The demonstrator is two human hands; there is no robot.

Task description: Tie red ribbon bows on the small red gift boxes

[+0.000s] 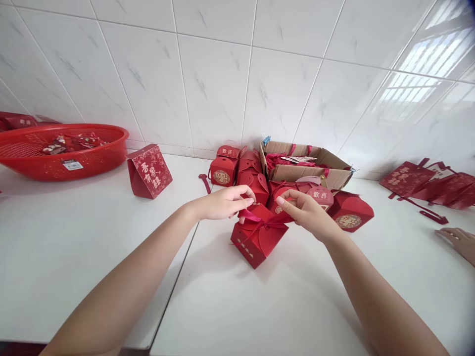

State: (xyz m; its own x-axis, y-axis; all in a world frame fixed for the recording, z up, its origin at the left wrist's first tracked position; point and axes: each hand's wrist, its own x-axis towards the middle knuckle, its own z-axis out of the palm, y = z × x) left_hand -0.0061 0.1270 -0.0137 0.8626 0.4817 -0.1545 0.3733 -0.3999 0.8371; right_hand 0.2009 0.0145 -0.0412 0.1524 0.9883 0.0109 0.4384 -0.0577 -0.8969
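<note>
A red gift box with gold lettering stands at an angle on the white table, its flaps folded over the top. A shiny crimson ribbon is tied across it in a bow. My left hand is at the bow's left side, fingers closed on the ribbon there. On the other side my right hand has curled fingers on the ribbon's right part; the exact grip is partly hidden. Right behind the box stand several similar red boxes, some partly covered by my hands.
An open cardboard box with ribbons and cards stands against the tiled wall. A red plastic basket of wrapped sweets and a peaked red box are at left. Red bags and another person's hand are at right.
</note>
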